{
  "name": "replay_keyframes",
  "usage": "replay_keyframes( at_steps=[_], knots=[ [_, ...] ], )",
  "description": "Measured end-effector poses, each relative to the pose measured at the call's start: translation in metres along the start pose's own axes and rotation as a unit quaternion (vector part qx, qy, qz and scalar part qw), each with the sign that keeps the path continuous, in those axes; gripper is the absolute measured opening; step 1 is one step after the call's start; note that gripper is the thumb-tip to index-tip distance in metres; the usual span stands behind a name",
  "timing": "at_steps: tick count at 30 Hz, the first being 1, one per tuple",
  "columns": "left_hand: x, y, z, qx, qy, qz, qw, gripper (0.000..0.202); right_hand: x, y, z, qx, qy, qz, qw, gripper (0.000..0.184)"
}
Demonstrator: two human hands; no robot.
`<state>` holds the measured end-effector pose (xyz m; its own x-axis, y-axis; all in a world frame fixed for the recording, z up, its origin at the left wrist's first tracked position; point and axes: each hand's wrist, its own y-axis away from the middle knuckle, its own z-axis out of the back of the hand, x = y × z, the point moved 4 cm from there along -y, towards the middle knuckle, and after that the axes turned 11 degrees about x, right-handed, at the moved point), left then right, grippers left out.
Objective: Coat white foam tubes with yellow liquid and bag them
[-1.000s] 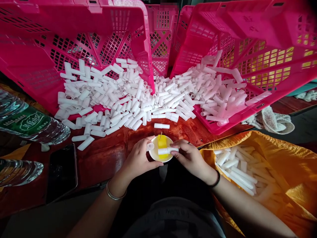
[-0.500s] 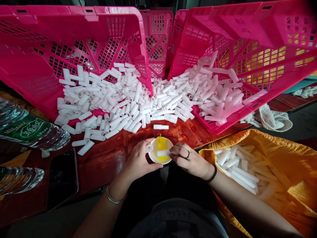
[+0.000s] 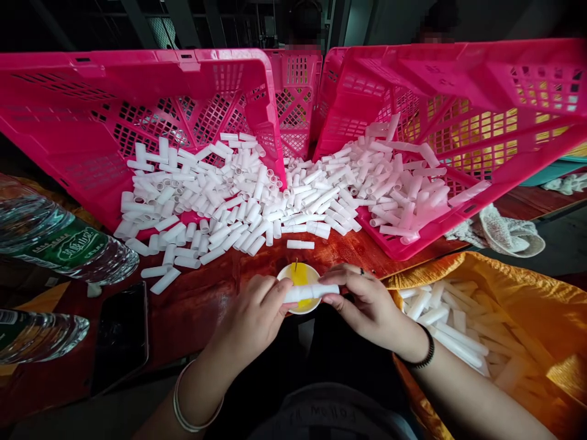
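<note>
Head camera: the white tube (image 3: 316, 293) runs crosswise above the bowl (image 3: 313, 274), its long axis roughly along the counter's (image 3: 192, 305) near edge. The left hand (image 3: 254, 321) grips one end and the right hand (image 3: 373, 310) the other; counter surface shows between left hand and phone (image 3: 121, 330).

In the small round white bowl (image 3: 313, 274) is a yellow block (image 3: 300, 276). A white plastic tube (image 3: 312, 293) is over the bowl, between the left hand (image 3: 252, 315) and the right hand (image 3: 376, 308). One loose tube (image 3: 301, 244) lies just behind the bowl. Farther back, a heap of white plastic tubes (image 3: 238, 205) lies in and before two pink plastic crates (image 3: 151, 76). Left of the bowl are a flat black phone (image 3: 121, 333) and two clear plastic bottles (image 3: 68, 247). Right of it is an orange cloth bag (image 3: 541, 305) with tubes inside.
</note>
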<state>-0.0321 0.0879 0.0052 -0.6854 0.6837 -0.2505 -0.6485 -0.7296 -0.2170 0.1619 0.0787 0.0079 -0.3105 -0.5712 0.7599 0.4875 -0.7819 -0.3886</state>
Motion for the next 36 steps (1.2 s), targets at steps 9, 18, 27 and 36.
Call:
replay_keyframes(
  at_steps=[9,18,27,36],
  knots=[
    [-0.039,-0.007,-0.019,0.194,0.558,0.139,0.795,0.032,0.017,-0.017,-0.013,-0.030,0.086,0.079,0.993,0.030],
    [0.034,0.038,0.019,0.060,0.239,0.186,0.951,0.059,0.010,0.054,0.068,0.075,0.288,-0.158,0.941,0.028],
    [0.195,0.088,0.043,0.104,-0.094,0.389,0.911,0.028,-0.074,-0.080,0.015,0.118,0.318,-0.123,0.933,0.022],
    [0.152,0.084,0.021,0.085,-0.007,0.348,0.933,0.031,-0.071,-0.049,0.016,0.021,0.218,-0.158,0.963,0.016]
  ],
)
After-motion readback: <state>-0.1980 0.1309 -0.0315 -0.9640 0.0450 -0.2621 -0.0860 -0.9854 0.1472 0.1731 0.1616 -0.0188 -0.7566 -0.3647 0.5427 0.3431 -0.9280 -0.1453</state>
